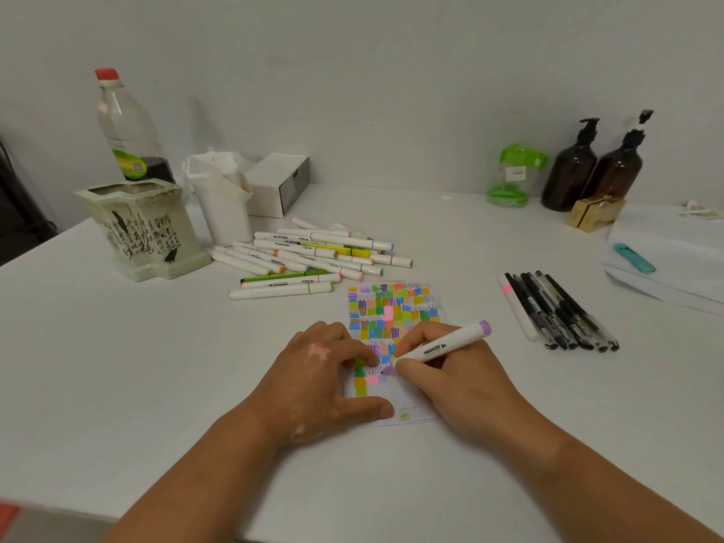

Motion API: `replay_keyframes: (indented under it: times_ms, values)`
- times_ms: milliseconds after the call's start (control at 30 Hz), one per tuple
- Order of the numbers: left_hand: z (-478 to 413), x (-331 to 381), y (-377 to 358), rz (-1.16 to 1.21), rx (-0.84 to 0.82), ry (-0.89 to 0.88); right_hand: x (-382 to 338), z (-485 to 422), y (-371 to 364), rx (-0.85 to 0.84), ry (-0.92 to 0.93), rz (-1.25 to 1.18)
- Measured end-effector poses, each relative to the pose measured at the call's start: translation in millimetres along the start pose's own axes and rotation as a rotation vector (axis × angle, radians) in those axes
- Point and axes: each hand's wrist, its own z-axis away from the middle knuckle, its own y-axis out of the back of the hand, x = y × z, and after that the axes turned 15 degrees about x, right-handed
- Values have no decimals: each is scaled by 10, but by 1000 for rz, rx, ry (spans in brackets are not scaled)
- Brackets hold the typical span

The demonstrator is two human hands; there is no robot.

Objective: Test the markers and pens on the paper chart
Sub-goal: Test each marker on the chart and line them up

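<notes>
- Left of the chart and further back, we see a loose pile of white-barrelled markers (pixel 313 256) lying on the white table (pixel 117 366).
- The left hand (pixel 317 382) lies palm down at the chart's left edge. Its fingers are straight and slightly spread, with fingertips and thumb pressing the sheet flat.
- The white paper chart (pixel 395 307), covered in small coloured swatches, lies flat between both hands.
- The right hand (pixel 450 378) rests on the chart's lower right part, thumb and fingers pinching a white marker with a lilac end cap (pixel 446 346). Its tip touches a purple patch on the chart, and the barrel slants up to the right.
- Right of the chart, well apart, we see black pens (pixel 564 311) lying side by side.
</notes>
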Motion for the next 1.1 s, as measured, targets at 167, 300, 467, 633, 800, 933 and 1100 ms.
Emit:
replay_keyframes:
  times_ms: [167,300,467,633,800,933,1100]
  values:
    - [2,-21,-16,-13,-16,8,4,-2,-4,-8,2,-7]
    - [-2,-3,-7,-31,-43,16,4,0,3,-48,-11,-35]
    - [15,-29,57,336,115,168,32,-66,96,108,-144,-448]
    - [36,-127,104,613,308,278,84,-139,161,128,-137,-570]
    - [27,-84,101,803,258,305,100,-172,224,58,-212,-806]
    - [29,-82,91,763,167,273,63,-153,234,5,-229,-873]
    - [26,-89,81,696,187,243,35,-123,217,-23,-160,-794]
